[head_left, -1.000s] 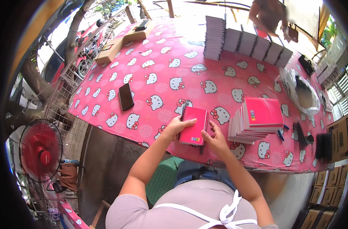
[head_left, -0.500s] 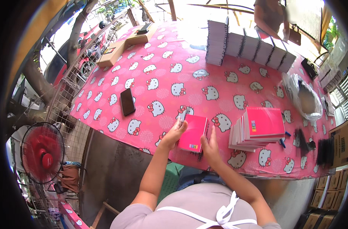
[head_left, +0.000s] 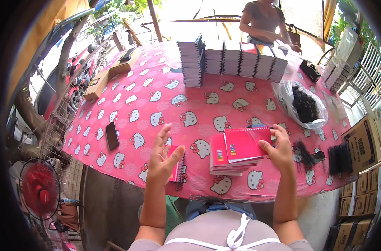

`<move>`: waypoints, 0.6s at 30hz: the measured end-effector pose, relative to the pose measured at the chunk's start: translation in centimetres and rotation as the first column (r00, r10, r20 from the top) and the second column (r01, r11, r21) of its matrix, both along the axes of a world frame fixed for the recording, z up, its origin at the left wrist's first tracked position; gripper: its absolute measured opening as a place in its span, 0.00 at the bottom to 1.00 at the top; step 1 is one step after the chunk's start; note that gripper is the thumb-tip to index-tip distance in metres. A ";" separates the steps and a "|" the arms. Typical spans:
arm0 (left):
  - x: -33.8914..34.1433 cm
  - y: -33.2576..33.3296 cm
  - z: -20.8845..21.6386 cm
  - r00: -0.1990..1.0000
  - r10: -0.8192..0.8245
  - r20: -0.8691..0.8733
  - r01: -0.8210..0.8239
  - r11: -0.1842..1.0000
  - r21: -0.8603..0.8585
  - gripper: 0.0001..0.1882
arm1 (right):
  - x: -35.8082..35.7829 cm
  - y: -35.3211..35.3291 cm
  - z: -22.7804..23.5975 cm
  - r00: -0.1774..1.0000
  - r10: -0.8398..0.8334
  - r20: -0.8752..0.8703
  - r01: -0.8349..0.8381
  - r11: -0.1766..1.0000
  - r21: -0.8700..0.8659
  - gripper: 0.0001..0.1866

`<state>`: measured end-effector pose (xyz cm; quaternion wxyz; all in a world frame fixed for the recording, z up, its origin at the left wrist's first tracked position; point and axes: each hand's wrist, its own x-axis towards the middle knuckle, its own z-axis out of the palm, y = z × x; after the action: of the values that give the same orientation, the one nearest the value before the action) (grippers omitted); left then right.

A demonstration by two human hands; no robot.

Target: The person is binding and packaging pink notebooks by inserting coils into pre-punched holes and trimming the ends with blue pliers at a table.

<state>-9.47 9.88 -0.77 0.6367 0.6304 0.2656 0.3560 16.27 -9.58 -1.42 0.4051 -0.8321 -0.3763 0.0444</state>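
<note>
A pink-covered notebook with a black spiral binding (head_left: 178, 170) lies near the table's front edge, partly hidden by my left hand (head_left: 160, 159). That hand is raised over it with its fingers apart, holding nothing. To the right is a stack of pink-covered notebooks (head_left: 219, 151) with white pages. My right hand (head_left: 280, 148) grips the right end of the topmost unbound notebook (head_left: 248, 143), thumb on the cover and fingers around its far corner. This notebook sits askew on the pile, and a row of punched holes runs along its far edge.
Tall piles of spiral-bound notebooks (head_left: 192, 62) stand at the back. A plastic bag of black coils (head_left: 304, 104) and loose black binding coils (head_left: 307, 157) lie to the right. A phone (head_left: 112, 136) rests at left. Another person (head_left: 263, 25) stands behind the table.
Both hands have left the spiral-bound notebook, which now lies on the table. My right hand has moved to the stack and taken hold of its top notebook. The view has swung right.
</note>
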 end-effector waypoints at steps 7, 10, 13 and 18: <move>8.6 -8.3 1.2 0.992 0.123 0.028 -0.122 0.874 0.470 0.39 | -1.3 0.6 0.3 0.955 0.290 0.055 -0.280 0.832 0.479 0.16; 10.2 -8.9 0.7 0.975 0.215 -0.051 -0.174 0.891 0.420 0.37 | -1.9 2.1 -2.3 0.914 0.384 -0.131 -0.272 0.820 0.504 0.18; 12.7 -10.5 3.1 0.935 0.336 -0.117 -0.103 0.569 0.816 0.22 | -1.3 1.6 -2.8 0.905 0.425 -0.010 -0.361 0.782 0.509 0.21; 12.8 -9.9 3.7 0.929 0.344 -0.136 -0.077 0.539 0.839 0.10 | 7.5 -5.8 -5.5 0.971 0.050 0.234 -0.138 0.916 0.376 0.23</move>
<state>3.36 -0.07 2.90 0.1767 0.8601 0.2329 0.4181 23.77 -15.37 -6.89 0.5159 -0.7154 -0.4596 -0.1039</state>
